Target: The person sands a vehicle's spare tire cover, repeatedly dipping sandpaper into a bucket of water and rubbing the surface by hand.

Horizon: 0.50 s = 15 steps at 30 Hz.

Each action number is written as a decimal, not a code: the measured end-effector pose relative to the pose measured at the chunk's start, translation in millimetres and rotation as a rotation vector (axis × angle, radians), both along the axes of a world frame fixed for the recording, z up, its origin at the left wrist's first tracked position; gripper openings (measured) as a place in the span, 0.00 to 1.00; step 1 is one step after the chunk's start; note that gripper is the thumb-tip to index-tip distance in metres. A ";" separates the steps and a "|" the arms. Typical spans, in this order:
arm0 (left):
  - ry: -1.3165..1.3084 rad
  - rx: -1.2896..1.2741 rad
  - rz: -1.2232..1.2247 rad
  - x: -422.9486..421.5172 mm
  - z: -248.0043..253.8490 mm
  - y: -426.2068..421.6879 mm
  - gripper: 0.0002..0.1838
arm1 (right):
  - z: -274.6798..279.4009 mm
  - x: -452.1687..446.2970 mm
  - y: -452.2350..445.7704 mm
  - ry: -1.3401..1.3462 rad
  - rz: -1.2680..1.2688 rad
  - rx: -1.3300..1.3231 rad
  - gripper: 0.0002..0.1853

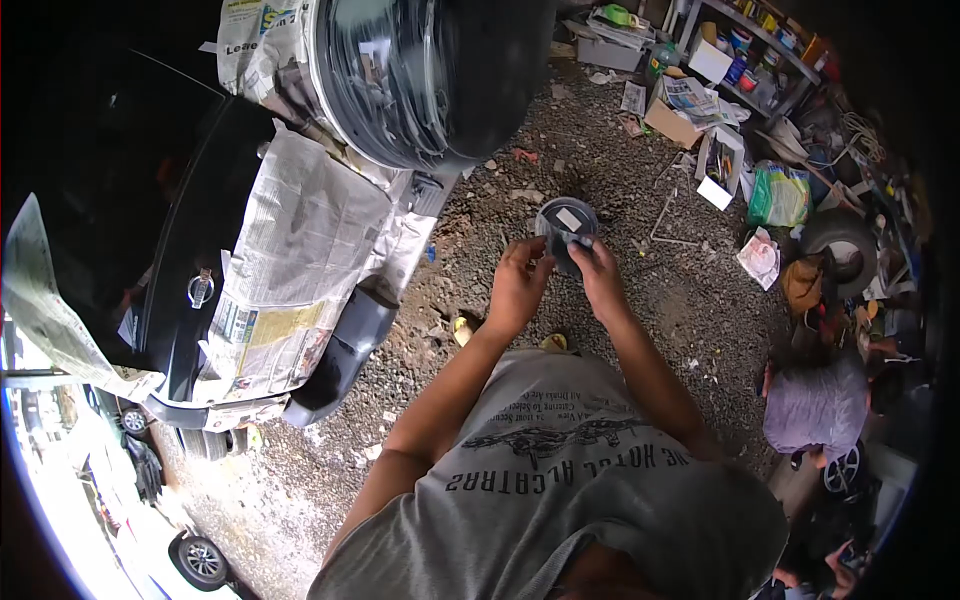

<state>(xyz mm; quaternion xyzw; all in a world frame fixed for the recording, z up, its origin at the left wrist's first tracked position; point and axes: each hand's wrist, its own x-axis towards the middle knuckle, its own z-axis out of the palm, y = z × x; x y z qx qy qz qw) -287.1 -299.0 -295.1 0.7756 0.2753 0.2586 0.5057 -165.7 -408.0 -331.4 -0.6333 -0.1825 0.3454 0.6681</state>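
Observation:
My left hand (518,285) is in front of me with its fingers curled in a pinch. Opposite it, my right hand (602,278) is closed, thumb on top, at the edge of a small dark piece (563,256) between the hands. What that piece is, I cannot make out. Just beyond my fingertips is a round grey container (544,216) with a white rectangular piece (569,220) in or on it. Whether my hands touch the container is unclear.
To the left stands a black car covered partly with newspaper (300,205); a panel with whitish smears (385,80) is above. Gravel (660,320) lies underfoot. Boxes (720,165), a tyre (840,245) and a shelf (760,40) line the right, where a person (815,405) crouches.

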 end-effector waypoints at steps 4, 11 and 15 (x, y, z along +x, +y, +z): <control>-0.024 -0.141 0.005 3.3 -17.8 -3.7 0.14 | -1.7 -5.2 -3.0 -0.145 0.020 -0.036 0.13; -0.030 -0.625 0.059 2.8 -35.9 -6.5 0.14 | -11.8 -19.1 -1.9 -0.469 -0.183 -0.031 0.16; -0.267 -0.988 0.061 4.2 -33.1 -8.7 0.12 | 15.4 -12.5 -10.7 0.111 0.176 0.146 0.18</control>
